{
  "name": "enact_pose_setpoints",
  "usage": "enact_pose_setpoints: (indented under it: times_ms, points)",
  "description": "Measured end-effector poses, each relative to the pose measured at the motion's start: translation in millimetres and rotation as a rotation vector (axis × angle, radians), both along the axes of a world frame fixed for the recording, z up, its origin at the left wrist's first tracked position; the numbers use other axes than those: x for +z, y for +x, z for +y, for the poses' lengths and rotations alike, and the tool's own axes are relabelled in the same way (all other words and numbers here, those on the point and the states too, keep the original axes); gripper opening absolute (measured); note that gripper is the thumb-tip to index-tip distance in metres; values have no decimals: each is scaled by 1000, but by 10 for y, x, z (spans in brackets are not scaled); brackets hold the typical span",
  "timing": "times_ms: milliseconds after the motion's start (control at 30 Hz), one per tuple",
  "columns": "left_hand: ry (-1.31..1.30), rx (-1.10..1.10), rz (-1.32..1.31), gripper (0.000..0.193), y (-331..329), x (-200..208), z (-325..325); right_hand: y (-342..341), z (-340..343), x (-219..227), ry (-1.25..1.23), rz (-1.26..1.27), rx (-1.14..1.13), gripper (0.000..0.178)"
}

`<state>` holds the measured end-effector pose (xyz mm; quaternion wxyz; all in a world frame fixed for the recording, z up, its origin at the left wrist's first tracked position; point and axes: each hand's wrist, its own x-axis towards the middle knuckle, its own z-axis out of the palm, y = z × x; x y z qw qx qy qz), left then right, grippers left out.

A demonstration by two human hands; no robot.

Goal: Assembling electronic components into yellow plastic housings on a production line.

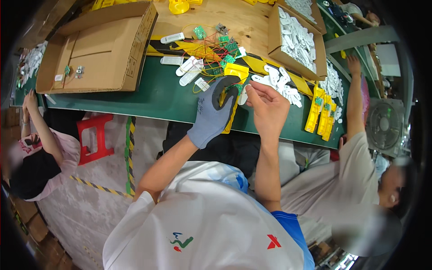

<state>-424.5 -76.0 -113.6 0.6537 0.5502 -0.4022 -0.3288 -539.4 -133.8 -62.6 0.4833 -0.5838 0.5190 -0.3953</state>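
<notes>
At the near edge of the green bench (130, 104), the yellow casing (236, 70) sits in your gloved left hand (210, 110), its grip curled around — likely to steady it — while your bare right hand (272, 110) pinches a small white piece (243, 97) beside it. Wired green boards (231, 48) and loose white parts (284, 81) lie just beyond, presumably for easy reach.

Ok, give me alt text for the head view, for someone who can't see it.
A person's gloved left hand holds a yellow plastic housing at a green worktable while the bare right hand pinches a small white piece beside it. Beyond lie wired circuit boards and cardboard boxes.
</notes>
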Motion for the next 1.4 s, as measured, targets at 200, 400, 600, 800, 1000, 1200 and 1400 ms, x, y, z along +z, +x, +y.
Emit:
enact_pose_setpoints:
  times_ms: [200,400,600,800,1000,1200,1400]
  points:
    - [61,24,-12,30,33,23,8,53,33,-13,166,-75,108,28]
    - [35,11,-24,28,42,-7,5,-85,-3,-195,274,-250,204,36]
    - [78,34,12,27,23,41,-2,-3,34,-430,147,-412,234,39]
    - [54,67,33,20,-6,24,-34,-49,79,-458,44,-364,285,36]
    - [90,68,-18,18,2,50,-51,31,202,-438,-69,-179,198,31]
    - [22,12,-39,15,36,12,-23,17,260,-435,38,-302,154,30]
    - [-7,-3,7,17,-3,-63,16,2,286,-408,5,-332,171,30]
